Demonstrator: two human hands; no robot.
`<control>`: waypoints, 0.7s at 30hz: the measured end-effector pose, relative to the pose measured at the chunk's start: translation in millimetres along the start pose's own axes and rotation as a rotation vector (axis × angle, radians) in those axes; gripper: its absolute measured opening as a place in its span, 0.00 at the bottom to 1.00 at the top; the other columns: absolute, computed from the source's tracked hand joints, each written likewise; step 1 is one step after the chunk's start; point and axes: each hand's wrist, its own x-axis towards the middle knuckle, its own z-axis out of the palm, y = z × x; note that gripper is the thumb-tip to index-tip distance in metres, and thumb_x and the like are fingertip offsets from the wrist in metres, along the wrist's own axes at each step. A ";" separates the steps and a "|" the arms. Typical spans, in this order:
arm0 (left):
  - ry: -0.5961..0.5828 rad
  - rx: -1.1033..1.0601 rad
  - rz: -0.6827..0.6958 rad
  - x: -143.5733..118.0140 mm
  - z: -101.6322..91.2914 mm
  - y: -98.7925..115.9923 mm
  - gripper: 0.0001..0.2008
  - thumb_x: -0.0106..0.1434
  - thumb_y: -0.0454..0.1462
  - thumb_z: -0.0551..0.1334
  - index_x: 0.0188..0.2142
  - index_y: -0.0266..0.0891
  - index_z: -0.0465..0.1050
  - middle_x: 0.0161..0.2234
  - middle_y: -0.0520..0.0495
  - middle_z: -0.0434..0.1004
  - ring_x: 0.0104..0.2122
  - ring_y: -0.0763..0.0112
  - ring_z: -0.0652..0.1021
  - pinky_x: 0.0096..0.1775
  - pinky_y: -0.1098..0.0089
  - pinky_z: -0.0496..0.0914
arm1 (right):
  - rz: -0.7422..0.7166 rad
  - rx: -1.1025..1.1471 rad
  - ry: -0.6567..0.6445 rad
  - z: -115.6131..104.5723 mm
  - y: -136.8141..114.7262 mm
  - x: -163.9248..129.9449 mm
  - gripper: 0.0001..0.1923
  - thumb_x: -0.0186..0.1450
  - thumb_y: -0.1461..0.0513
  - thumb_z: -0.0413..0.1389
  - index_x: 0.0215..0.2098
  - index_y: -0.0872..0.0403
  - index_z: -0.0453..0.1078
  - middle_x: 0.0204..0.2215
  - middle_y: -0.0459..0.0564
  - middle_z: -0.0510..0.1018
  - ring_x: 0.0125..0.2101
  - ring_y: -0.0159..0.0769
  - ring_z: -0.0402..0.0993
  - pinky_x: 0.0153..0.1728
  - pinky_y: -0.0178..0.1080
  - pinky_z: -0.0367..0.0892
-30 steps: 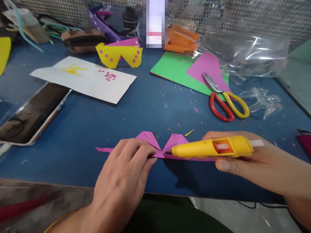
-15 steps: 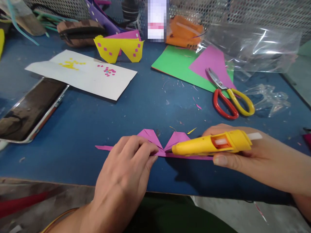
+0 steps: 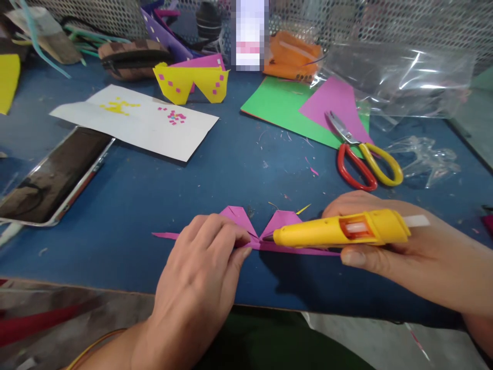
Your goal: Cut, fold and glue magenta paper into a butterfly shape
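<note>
My right hand [image 3: 389,257] is wrapped round a yellow hot glue gun [image 3: 331,229], a white glue stick poking from its back end. Its dark nozzle meets the middle of a magenta paper cut-out [image 3: 283,223], where two angular lobes join a long thin strip. Fingers of my left hand [image 3: 204,262] are bent together on the left half of this cut-out, pinning it near the nozzle. The strip's left tip shows beyond my knuckles. Any glue at the nozzle is too small to make out.
Scissors [image 3: 356,149] with red and yellow handles lie on green [image 3: 285,105] and magenta paper at right. A yellow paper mask [image 3: 190,82] stands at the back. Left are white paper [image 3: 146,126] with small paper bits and a phone [image 3: 57,174]. Clear plastic [image 3: 400,77] lies back right.
The glue gun has tilted slightly, its back end shifting a little right, with the nozzle still at the cut-out's middle. My left hand stays on the paper. The view has shifted slightly.
</note>
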 end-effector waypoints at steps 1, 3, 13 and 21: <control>0.001 -0.007 -0.003 -0.3 0.1 -0.1 0.04 0.71 0.32 0.58 0.38 0.41 0.69 0.37 0.50 0.73 0.36 0.65 0.70 0.40 0.61 0.64 | 0.005 0.006 -0.001 0.5 0.8 -0.7 0.14 0.67 0.44 0.56 0.38 0.42 0.74 0.34 0.42 0.79 0.31 0.35 0.77 0.28 0.36 0.73; 0.009 -0.022 -0.006 -1.0 0.4 -0.6 0.04 0.71 0.32 0.58 0.38 0.41 0.69 0.37 0.50 0.73 0.37 0.65 0.70 0.40 0.62 0.64 | 0.023 0.015 0.007 2.2 1.8 -2.0 0.14 0.67 0.44 0.57 0.38 0.42 0.74 0.34 0.42 0.78 0.31 0.34 0.77 0.28 0.36 0.72; 0.020 -0.003 0.020 -1.0 1.7 -1.7 0.05 0.70 0.31 0.58 0.39 0.42 0.70 0.38 0.51 0.74 0.38 0.65 0.70 0.41 0.63 0.64 | -0.011 0.040 -0.062 3.4 -4.9 2.9 0.16 0.68 0.47 0.57 0.31 0.47 0.69 0.28 0.41 0.74 0.28 0.33 0.72 0.26 0.36 0.66; 0.027 -0.023 0.034 -1.5 1.6 -2.0 0.05 0.70 0.31 0.58 0.39 0.42 0.70 0.38 0.51 0.74 0.38 0.65 0.70 0.40 0.62 0.65 | -0.085 -0.006 -0.066 6.3 -11.5 1.1 0.14 0.71 0.50 0.55 0.32 0.49 0.66 0.27 0.40 0.72 0.28 0.32 0.68 0.29 0.37 0.63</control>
